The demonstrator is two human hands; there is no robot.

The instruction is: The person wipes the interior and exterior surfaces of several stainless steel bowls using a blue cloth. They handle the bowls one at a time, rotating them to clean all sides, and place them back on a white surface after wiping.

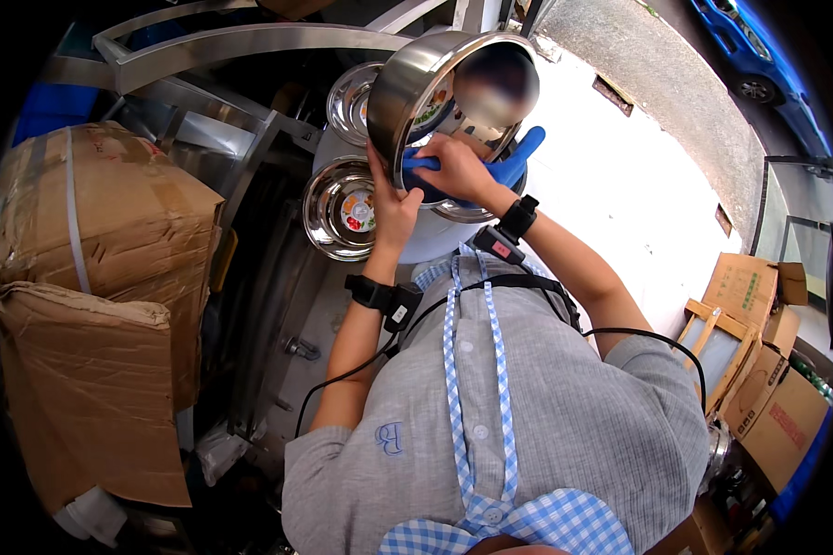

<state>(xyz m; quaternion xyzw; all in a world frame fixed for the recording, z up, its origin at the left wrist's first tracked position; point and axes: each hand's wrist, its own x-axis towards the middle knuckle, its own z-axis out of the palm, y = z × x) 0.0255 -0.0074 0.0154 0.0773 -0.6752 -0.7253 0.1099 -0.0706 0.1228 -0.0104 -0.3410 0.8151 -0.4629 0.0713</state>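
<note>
The left hand (393, 208) grips the rim of a tilted steel bowl (416, 88) held above the white bench (611, 199) — the right hand (453, 166), closed on a blue cloth (514, 162), presses inside it — two steel bowls (341, 208) lie beside.

1. Two steel bowls (342, 209) with coloured labels inside, lying on a white surface (611, 185).
2. Brown cardboard boxes (93, 277), strapped, at left.
3. Further cartons (768, 370) at right.
4. Blue car (759, 55) on pavement, upper right.
</note>
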